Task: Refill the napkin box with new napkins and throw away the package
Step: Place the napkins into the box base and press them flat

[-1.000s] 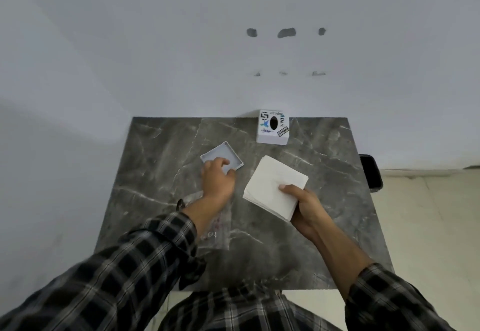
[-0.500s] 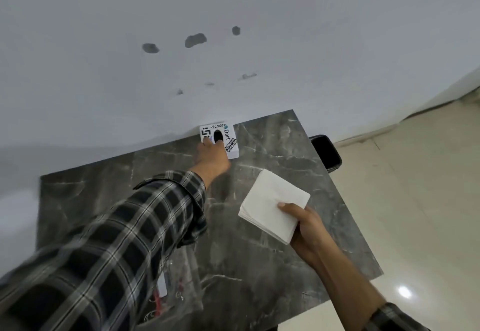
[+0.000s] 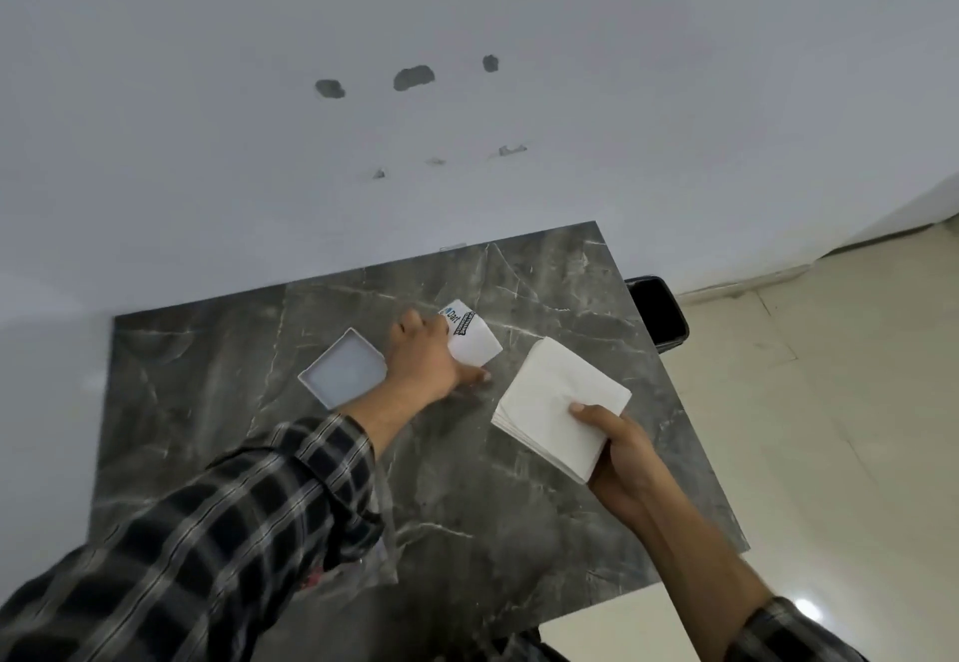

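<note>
My left hand (image 3: 423,357) grips the white napkin box (image 3: 475,337), which has printed stickers on it and sits tilted near the middle of the dark marble table (image 3: 545,505). The box's white square lid (image 3: 343,375) lies face up just left of that hand. My right hand (image 3: 620,448) holds a thick stack of white napkins (image 3: 558,412) above the table's right side, thumb on top. A clear plastic package (image 3: 381,555) lies on the table near its front edge, mostly hidden under my left sleeve.
The table stands against a grey wall (image 3: 415,142) with several dark marks. A black bin (image 3: 659,311) sits beside the table's far right edge. Pale tiled floor (image 3: 830,428) extends to the right.
My left hand has pulled the napkin box from the back edge at the wall toward the table's middle, next to the lid. The right hand still holds the napkin stack. The view has shifted.
</note>
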